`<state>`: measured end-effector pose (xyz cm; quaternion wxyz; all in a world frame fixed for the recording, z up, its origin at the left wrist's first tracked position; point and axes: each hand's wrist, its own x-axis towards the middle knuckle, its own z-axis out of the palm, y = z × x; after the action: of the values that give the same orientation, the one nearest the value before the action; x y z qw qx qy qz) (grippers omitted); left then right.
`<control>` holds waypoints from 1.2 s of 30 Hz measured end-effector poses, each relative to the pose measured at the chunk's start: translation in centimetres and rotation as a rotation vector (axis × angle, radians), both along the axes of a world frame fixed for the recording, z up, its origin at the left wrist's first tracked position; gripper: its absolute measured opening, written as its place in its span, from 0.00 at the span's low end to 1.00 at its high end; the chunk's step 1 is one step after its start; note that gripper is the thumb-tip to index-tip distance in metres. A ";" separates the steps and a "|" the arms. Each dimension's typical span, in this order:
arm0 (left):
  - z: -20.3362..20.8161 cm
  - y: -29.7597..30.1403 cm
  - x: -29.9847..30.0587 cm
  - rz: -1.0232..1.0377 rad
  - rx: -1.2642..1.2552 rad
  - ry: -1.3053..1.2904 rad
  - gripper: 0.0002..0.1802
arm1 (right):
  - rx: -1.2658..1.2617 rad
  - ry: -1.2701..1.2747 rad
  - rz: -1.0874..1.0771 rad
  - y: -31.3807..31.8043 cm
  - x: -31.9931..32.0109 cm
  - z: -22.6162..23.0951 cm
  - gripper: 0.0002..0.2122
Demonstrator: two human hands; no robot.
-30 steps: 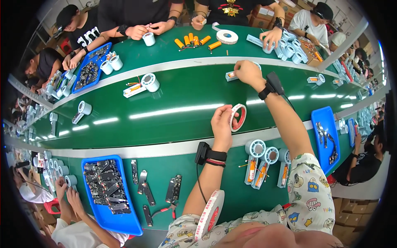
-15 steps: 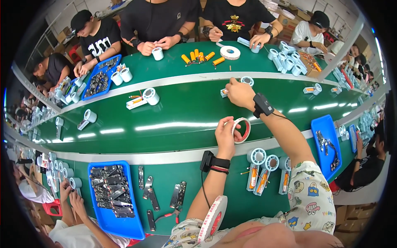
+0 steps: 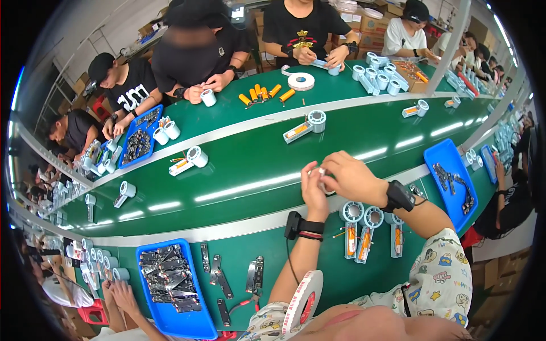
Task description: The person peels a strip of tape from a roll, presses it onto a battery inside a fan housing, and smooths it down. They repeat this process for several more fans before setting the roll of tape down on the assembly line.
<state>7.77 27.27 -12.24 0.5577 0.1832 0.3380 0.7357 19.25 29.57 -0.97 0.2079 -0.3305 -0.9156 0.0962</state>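
Observation:
My left hand (image 3: 313,192) holds a roll of tape (image 3: 329,191) above the belt's near edge; most of the roll is hidden behind the fingers. My right hand (image 3: 354,181) meets it there, its fingertips pinched at a small white bit of the tape. Just below lie three light-blue handheld fan bodies with orange batteries in their opened handles: one fan body (image 3: 352,219), a second fan body (image 3: 371,224) and a third fan body (image 3: 397,236), partly covered by my right wrist. Another fan body (image 3: 307,127) lies on the green belt beyond my hands.
A blue tray (image 3: 213,324) of dark circuit boards sits left, with loose boards (image 3: 222,284) and red-handled pliers (image 3: 244,301) beside it. Another blue tray (image 3: 455,199) stands right. A larger tape roll (image 3: 302,301) is near my left arm. Co-workers sit across and on both sides.
My right hand has let go of the fan body on the belt and come back to the tape roll in my left hand. The view has turned somewhat.

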 end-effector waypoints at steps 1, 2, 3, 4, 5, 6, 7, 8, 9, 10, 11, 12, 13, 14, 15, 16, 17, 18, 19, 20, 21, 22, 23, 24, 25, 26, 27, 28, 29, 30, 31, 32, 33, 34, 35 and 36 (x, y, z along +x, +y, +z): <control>0.2 -0.2 0.3 -0.005 -0.002 0.007 0.15 | -0.007 0.013 -0.050 -0.3 0.4 0.1 0.13; 0.3 -0.5 0.5 -0.055 0.031 0.014 0.15 | -0.009 0.019 -0.049 -0.6 0.9 0.1 0.13; 0.4 -0.7 0.8 -0.103 0.064 0.020 0.16 | 0.014 0.033 -0.095 -1.0 1.4 0.0 0.14; 0.5 -0.9 1.0 -0.151 0.097 0.026 0.17 | 0.036 0.048 -0.141 -1.3 1.8 -0.1 0.14; 0.4 -1.0 1.4 -0.151 0.094 0.029 0.17 | 0.058 0.060 -0.190 -1.6 2.2 -0.2 0.15; 0.4 -1.1 1.8 -0.145 0.108 0.079 0.17 | 0.055 0.062 -0.189 -1.8 2.5 -0.3 0.15; 0.3 -1.2 2.1 -0.139 0.122 0.130 0.17 | 0.006 0.090 -0.215 -2.0 2.7 -0.4 0.16; 0.2 -1.3 2.4 -0.133 0.136 0.182 0.18 | -0.044 0.117 -0.239 -2.1 2.9 -0.4 0.16; 0.1 -1.4 2.5 -0.130 0.133 0.187 0.18 | -0.093 0.145 -0.263 -2.2 3.0 -0.5 0.17; 0.0 -1.5 2.6 -0.118 0.162 0.290 0.18 | -0.097 0.150 -0.260 -2.3 3.2 -0.6 0.17; -0.1 -1.5 2.7 -0.106 0.190 0.395 0.18 | -0.074 0.161 -0.259 -2.5 3.3 -0.7 0.16; -0.2 -1.6 2.7 -0.094 0.217 0.500 0.18 | -0.051 0.172 -0.258 -2.6 3.4 -0.8 0.16; -0.4 -1.7 2.7 -0.092 0.213 0.507 0.18 | -0.028 0.183 -0.257 -2.6 3.5 -1.0 0.16; -0.5 -1.8 2.8 -0.097 0.194 0.516 0.17 | -0.034 0.191 -0.253 -2.6 3.5 -1.3 0.16; -0.3 -2.0 3.0 -0.108 0.176 0.520 0.17 | -0.025 0.224 -0.259 -2.8 3.7 -1.6 0.15; -0.2 -2.2 3.1 -0.120 0.158 0.525 0.17 | -0.017 0.258 -0.266 -2.9 3.9 -1.9 0.15; -0.1 -2.1 3.2 -0.127 0.153 0.530 0.17 | -0.009 0.292 -0.274 -3.0 4.1 -2.1 0.14; 0.1 -1.9 3.3 -0.122 0.153 0.521 0.17 | -0.016 0.296 -0.280 -2.9 4.2 -2.2 0.14; 0.2 -1.7 3.3 -0.117 0.152 0.511 0.17 | 0.001 0.311 -0.269 -2.5 4.2 -2.2 0.13; 0.2 -1.6 3.3 -0.108 0.150 0.503 0.17 | 0.018 0.327 -0.254 -2.2 4.2 -2.2 0.12; 0.1 -1.6 3.3 -0.112 0.144 0.508 0.17 | 0.035 0.343 -0.239 -2.1 4.2 -2.3 0.11; -0.1 -1.5 3.3 -0.117 0.146 0.509 0.17 | 0.029 0.348 -0.241 -2.1 4.3 -2.4 0.11; -0.2 -1.5 3.3 -0.121 0.149 0.509 0.17 | 0.011 0.339 -0.253 -2.2 4.4 -2.4 0.10; -0.3 -1.5 3.3 -0.125 0.154 0.509 0.17 | -0.006 0.330 -0.264 -2.2 4.4 -2.4 0.10; -0.5 -1.4 3.3 -0.125 0.149 0.511 0.17 | -0.024 0.320 -0.273 -2.3 4.5 -2.5 0.10; -0.8 -1.3 3.3 -0.141 0.140 0.538 0.16 | -0.028 0.322 -0.272 -2.3 4.5 -2.5 0.10; -1.0 -1.2 3.3 -0.156 0.132 0.565 0.16 | -0.044 0.321 -0.291 -2.4 4.6 -2.4 0.09; -1.1 -1.2 3.3 -0.171 0.124 0.591 0.15 | -0.060 0.319 -0.310 -2.4 4.7 -2.4 0.09; -1.3 -1.2 3.3 -0.168 0.121 0.593 0.15 | -0.075 0.316 -0.328 -2.4 4.7 -2.3 0.08; -1.3 -1.2 3.3 -0.158 0.120 0.629 0.14 | -0.075 0.317 -0.326 -2.5 4.7 -2.3 0.08; -1.3 -1.2 3.3 -0.148 0.118 0.665 0.12 | -0.073 0.324 -0.322 -2.5 4.8 -2.2 0.08; -1.3 -1.3 3.3 -0.137 0.116 0.701 0.11 | -0.070 0.330 -0.319 -2.5 4.8 -2.2 0.08; -1.4 -1.3 3.2 -0.135 0.116 0.701 0.11 | -0.067 0.335 -0.316 -2.5 4.9 -2.2 0.08; -1.7 -1.2 3.0 -0.121 0.144 0.728 0.11 | -0.068 0.335 -0.313 -2.5 4.9 -2.4 0.08; -1.7 -1.1 3.0 -0.109 0.175 0.755 0.11 | -0.061 0.359 -0.298 -2.4 5.0 -2.6 0.08; -1.7 -1.0 2.9 -0.096 0.206 0.781 0.11 | -0.054 0.382 -0.283 -2.2 5.1 -2.9 0.08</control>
<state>10.70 26.23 -13.97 0.3997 0.5196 0.4399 0.6138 24.32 27.34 -3.86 0.3799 -0.4368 -0.8012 0.1514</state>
